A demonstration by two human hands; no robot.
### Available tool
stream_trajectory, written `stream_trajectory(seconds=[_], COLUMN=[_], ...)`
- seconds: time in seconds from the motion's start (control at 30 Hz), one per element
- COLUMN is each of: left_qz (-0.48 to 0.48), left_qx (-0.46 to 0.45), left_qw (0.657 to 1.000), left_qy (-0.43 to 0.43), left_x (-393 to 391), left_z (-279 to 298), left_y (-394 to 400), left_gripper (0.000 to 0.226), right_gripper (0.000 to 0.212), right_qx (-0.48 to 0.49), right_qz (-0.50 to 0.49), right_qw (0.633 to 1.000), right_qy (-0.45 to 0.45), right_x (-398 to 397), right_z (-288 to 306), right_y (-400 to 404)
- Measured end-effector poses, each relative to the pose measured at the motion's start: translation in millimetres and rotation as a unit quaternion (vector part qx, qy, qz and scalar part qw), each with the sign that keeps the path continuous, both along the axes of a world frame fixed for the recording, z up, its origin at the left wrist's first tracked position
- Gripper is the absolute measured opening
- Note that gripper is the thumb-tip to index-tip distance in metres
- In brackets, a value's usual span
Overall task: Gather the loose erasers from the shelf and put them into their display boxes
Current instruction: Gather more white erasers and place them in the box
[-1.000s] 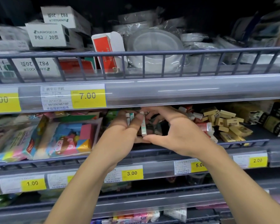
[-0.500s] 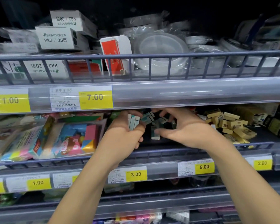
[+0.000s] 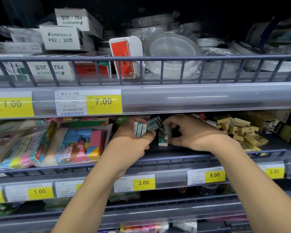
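Observation:
Both my hands reach into the middle shelf. My left hand (image 3: 133,140) grips a small stack of teal-and-white erasers (image 3: 140,130), held upright between thumb and fingers. My right hand (image 3: 190,133) pinches one more teal-and-white eraser (image 3: 167,132) just right of that stack. Several loose erasers of the same kind (image 3: 154,122) lie in the dark gap behind and between my hands, and one stands below them (image 3: 163,140). No display box for them shows clearly.
A heap of yellow-sleeved erasers (image 3: 242,130) lies to the right. Colourful packs (image 3: 77,145) fill the shelf to the left. A low rail (image 3: 175,158) fronts the shelf, and the upper shelf's price strip (image 3: 191,98) hangs close above my hands.
My right hand has taken up another eraser from the pile while the left keeps its stack. The camera has shifted slightly, so the shelf sits lower and further right in view.

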State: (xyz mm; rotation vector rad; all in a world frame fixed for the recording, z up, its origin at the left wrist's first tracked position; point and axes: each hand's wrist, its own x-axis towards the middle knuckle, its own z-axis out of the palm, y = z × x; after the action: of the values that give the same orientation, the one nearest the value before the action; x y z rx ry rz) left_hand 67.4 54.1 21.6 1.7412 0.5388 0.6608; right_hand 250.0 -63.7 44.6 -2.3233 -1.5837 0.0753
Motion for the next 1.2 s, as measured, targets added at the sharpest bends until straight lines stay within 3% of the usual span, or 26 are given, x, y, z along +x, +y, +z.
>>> stream_trajectory(seconds=[0.07, 0.13, 0.23, 0.57, 0.73, 0.87, 1.03, 1.2], left_qz=[0.002, 0.003, -0.002, 0.002, 0.006, 0.008, 0.006, 0.005], left_qx=[-0.009, -0.016, -0.012, -0.003, -0.043, -0.052, -0.07, -0.089], left_qw=[1.0, 1.0, 1.0, 1.0, 0.998, 0.996, 0.995, 0.994], left_qy=[-0.012, -0.01, -0.002, -0.011, -0.047, -0.069, -0.067, -0.071], left_x=[1, 0, 0, 1, -1, -3, -1, 0], left_z=[2, 4, 6, 8, 8, 7, 5, 4], left_y=[-2, -3, -5, -7, -3, 0, 3, 4], left_gripper=[0.019, 0.034, 0.051, 0.029, 0.033, 0.028, 0.025, 0.023], right_gripper=[0.057, 0.057, 0.057, 0.056, 0.057, 0.056, 0.062, 0.061], right_qx=[0.064, 0.131, 0.197, 0.247, 0.216, 0.084, -0.053, -0.06], right_qz=[0.011, 0.038, 0.09, 0.117, 0.114, 0.007, -0.007, 0.0], right_qw=[0.996, 0.984, 0.97, 0.959, 0.965, 0.994, 0.998, 0.998], right_qy=[0.059, 0.113, 0.113, 0.071, 0.092, 0.068, 0.033, 0.031], right_x=[-10, -25, -45, -63, -53, -28, -16, -13], right_z=[0, 0, -3, -7, -2, 2, -5, -5], right_y=[-5, -12, -20, -17, -19, -12, 6, 17])
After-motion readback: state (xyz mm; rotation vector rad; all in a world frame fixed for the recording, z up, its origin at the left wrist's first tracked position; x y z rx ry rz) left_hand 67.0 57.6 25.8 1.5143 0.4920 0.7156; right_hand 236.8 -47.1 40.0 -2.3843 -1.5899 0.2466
